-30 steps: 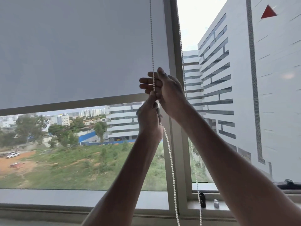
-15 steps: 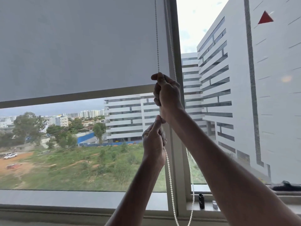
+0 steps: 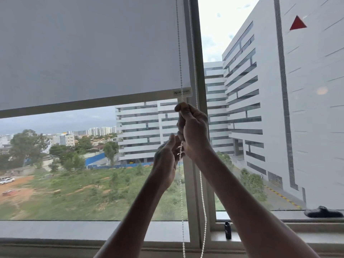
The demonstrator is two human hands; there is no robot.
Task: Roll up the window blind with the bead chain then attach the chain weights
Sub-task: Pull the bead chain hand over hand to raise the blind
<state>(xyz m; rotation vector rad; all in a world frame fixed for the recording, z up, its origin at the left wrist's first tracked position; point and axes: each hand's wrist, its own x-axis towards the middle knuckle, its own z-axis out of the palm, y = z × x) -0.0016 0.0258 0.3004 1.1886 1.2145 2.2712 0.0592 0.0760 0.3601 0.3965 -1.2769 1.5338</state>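
Observation:
A grey roller blind [image 3: 89,53] covers the upper part of the left window pane, its bottom bar [image 3: 93,103] a little above mid-height. A white bead chain [image 3: 179,53] hangs in two strands along the window frame. My right hand [image 3: 193,131] is closed around the front strand just below the blind's bottom bar. My left hand [image 3: 166,161] sits directly under it, fingers loosely curled at the same strand. Below the hands the chain drops past the sill. A small black cylinder [image 3: 227,230] stands on the right sill.
The vertical window frame [image 3: 198,71] runs right behind the chain. A dark object [image 3: 323,212] lies on the right sill near the edge. Outside are a white building [image 3: 279,108] and a green field.
The blind's bottom bar has risen in the pane. My right hand has come down the chain, and my left hand has loosened just beneath it.

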